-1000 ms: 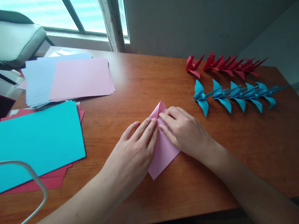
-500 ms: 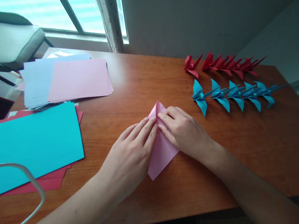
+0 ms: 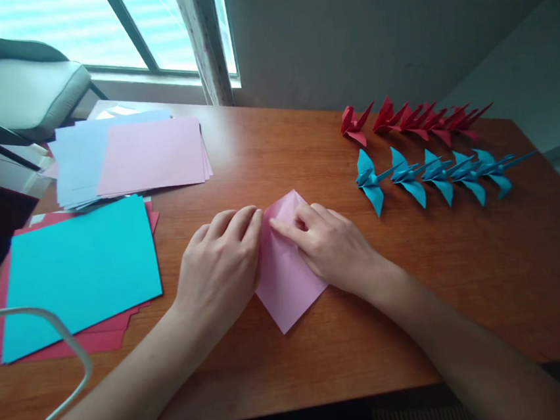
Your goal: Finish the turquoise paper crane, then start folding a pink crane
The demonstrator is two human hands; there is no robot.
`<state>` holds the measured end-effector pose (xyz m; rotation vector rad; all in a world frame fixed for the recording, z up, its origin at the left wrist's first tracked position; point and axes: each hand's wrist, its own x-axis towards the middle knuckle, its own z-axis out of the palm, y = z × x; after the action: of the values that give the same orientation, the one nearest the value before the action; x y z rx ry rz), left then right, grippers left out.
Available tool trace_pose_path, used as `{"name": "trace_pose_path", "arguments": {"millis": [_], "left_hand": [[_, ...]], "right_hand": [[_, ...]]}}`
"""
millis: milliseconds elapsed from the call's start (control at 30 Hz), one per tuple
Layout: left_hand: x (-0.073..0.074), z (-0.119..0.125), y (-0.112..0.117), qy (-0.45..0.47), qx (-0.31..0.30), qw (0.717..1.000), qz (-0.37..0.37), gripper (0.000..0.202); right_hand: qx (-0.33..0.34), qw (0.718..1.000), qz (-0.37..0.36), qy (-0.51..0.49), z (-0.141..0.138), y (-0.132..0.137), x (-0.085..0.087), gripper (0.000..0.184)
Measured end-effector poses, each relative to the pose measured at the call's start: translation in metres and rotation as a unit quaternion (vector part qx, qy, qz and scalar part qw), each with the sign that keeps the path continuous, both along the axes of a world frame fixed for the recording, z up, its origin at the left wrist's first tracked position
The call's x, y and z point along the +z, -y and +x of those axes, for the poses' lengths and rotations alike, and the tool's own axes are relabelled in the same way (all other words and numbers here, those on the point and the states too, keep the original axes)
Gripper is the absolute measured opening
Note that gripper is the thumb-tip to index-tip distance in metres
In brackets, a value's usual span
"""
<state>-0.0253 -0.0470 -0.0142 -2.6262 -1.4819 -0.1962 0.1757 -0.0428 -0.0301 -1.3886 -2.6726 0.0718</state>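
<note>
Pink paper — creased diamond, long axis near-to-far, far tip slightly right; left hand, right hand touching — can't tell grip.

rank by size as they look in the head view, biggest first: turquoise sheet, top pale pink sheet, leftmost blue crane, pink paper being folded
1. turquoise sheet
2. top pale pink sheet and pink paper: unsure between them, since the latter is partly covered
3. leftmost blue crane

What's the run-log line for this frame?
left hand: touching folded pink paper, left edge | right hand: touching same paper, upper part | paper: on table | farther right: blue cranes, red cranes
</note>
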Motion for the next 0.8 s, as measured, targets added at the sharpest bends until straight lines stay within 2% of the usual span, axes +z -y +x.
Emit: {"name": "trace_pose_path", "arguments": {"millis": [233, 567, 700, 800], "left_hand": [[-0.002, 0.005, 0.008, -0.004, -0.042, 0.999, 0.002, 0.048], [-0.006, 0.007, 0.016, -0.015, -0.089, 0.995, -0.032, 0.056], [-0.006, 0.007, 0.017, -0.019, -0.092, 0.995, -0.043, 0.057], [-0.005, 0.007, 0.018, -0.028, -0.092, 0.994, -0.053, 0.057]], "right_hand": [[-0.004, 1.000, -0.006, -0.008, -0.001, -0.001, -0.001, 0.043], [-0.064, 0.998, 0.011, -0.023, 0.007, -0.004, 0.004, 0.021], [-0.072, 0.997, 0.002, -0.036, 0.008, -0.003, 0.005, 0.022], [-0.075, 0.996, 0.007, -0.051, 0.008, -0.002, 0.006, 0.030]]}}
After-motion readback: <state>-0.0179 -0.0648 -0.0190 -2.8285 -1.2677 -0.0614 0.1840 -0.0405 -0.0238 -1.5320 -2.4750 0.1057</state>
